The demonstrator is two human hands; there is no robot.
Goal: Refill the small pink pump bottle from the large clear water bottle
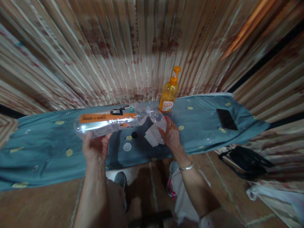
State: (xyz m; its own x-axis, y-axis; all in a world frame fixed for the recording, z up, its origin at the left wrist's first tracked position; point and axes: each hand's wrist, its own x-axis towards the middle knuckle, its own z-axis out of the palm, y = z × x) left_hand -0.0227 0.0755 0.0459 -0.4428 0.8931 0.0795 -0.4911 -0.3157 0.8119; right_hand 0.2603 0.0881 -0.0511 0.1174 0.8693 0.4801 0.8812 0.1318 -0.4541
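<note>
Okay, bottle (108,119) is roughly horizontal above the tabletop (57,145): left hand (96,145) cupped around its base end, right hand (171,133) pinching white tissue (153,135) at the clear end. Hold lightly, thin plastic likely dents; rotate while wiping.

teal-clothed table (201,123) | amber pump bottle (169,95), upright | dark phone (226,119) | small black piece (134,135) near white disc (127,146)
</note>
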